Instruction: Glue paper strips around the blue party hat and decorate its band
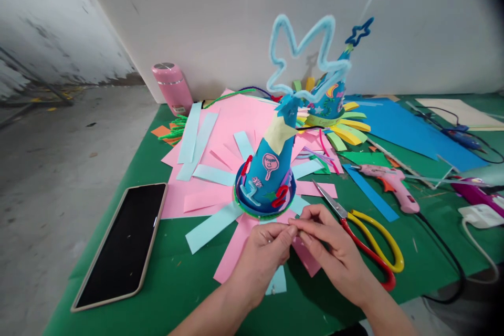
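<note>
A blue paper cone hat (258, 168) stands before me on the table. It carries a pale yellow paper star (280, 134), small stickers, and a large light-blue pipe-cleaner star (326, 29) on top. Pink and light-blue paper strips (214, 227) fan out around its base. Just in front of the brim, my left hand (264, 251) and my right hand (333, 244) meet, fingertips pinched together above the front strips. Whatever lies between the fingers is too small or hidden to name. Right of my right hand lie scissors (360, 228) with red and yellow handles.
A phone (124, 244) lies at left, with a pink bottle (172, 89) behind it. A second decorated cone hat (328, 105) stands at the back. On the right are a pink glue gun (394, 184) with a cord, blue paper (413, 128) and a white plug (482, 216).
</note>
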A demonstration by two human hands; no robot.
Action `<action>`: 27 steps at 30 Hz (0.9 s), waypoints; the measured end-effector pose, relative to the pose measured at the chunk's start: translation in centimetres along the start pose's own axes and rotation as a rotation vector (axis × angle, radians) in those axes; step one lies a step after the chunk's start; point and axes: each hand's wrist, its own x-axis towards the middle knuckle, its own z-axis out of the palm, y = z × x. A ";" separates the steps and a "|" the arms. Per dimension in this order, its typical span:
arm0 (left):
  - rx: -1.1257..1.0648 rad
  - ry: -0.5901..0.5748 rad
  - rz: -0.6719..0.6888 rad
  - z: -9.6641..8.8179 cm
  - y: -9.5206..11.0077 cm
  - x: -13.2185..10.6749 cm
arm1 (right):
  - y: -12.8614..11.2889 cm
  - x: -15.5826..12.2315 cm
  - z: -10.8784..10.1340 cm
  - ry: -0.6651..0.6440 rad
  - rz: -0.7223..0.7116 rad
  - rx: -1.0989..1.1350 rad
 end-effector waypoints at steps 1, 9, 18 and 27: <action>-0.010 0.002 0.001 0.0 0.0 0.0 | 0.1 0.1 0.1 0.001 0.024 0.039; 0.096 0.002 -0.017 0.1 0.3 -0.3 | 0.4 0.4 -0.2 0.024 0.057 0.102; -0.088 0.038 -0.037 0.3 0.1 -0.1 | 0.1 0.1 0.9 0.120 -0.059 0.003; -0.163 0.106 -0.045 0.3 0.4 0.0 | 0.2 0.0 0.9 0.231 -0.092 -0.191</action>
